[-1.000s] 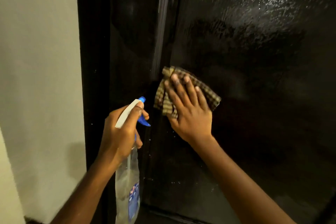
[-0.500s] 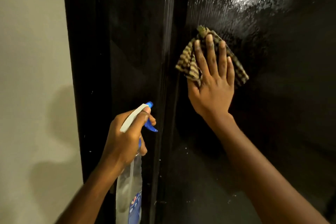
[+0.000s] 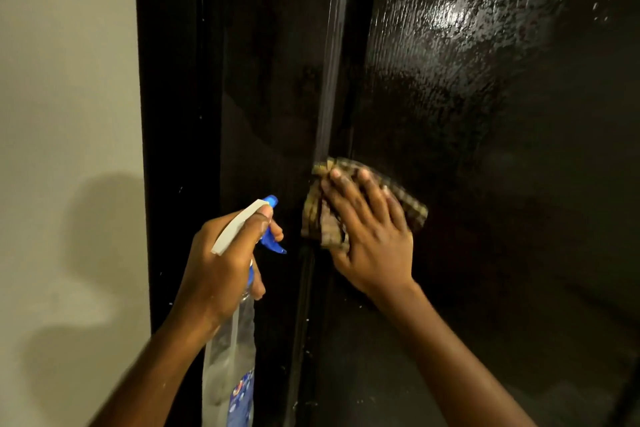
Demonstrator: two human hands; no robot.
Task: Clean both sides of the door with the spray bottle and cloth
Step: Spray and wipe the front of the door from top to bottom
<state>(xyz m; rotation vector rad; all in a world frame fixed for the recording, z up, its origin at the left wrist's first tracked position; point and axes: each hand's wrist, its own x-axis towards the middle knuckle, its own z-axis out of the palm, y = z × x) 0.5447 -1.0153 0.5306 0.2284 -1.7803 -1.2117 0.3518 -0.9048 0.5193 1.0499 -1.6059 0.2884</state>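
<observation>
Glossy black door (image 3: pixel 485 114).
Right hand (image 3: pixel 374 239), flat, presses checked cloth (image 3: pixel 414 210) against it; left hand (image 3: pixel 221 263) grips spray bottle (image 3: pixel 228 367) before door frame (image 3: pixel 173 114).

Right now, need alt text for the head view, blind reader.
The right hand presses a checked cloth flat against a glossy black door. The left hand grips a clear spray bottle with a blue trigger, upright, just left of the cloth. A pale wall stands further left.
</observation>
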